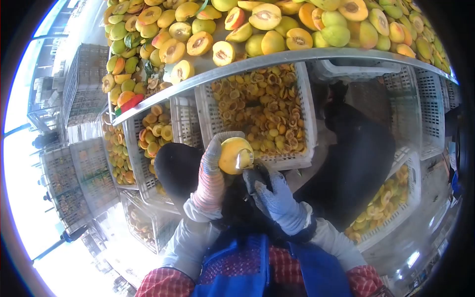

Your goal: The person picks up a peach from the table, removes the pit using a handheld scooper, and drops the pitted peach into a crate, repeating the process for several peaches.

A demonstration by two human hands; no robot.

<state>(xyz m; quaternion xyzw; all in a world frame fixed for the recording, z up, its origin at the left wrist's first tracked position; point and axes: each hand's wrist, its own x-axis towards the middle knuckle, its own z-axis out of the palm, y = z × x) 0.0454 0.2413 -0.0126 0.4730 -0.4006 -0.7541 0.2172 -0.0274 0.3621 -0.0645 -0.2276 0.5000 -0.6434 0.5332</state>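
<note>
My left hand (213, 171), in a pale glove with pinkish stripes, is closed around a yellow peach (230, 154) held above my lap. My right hand (277, 195), in a blue glove with dark fingertips, is closed at the peach's lower right side. From its fingers a small curved metal blade (244, 159) reaches against the peach's skin; its handle is hidden in the hand. Just beyond both hands, a white crate (310, 116) between my knees holds many scooped, cup-shaped peach pieces (262, 99).
A metal-edged table (277, 57) crosses in front, heaped with whole and halved peaches (267, 17). A red object (130, 104) lies at its left edge. Crates of peach halves stand at left (136, 148) and lower right (413, 193). Stacked crates (89, 81) rise further left.
</note>
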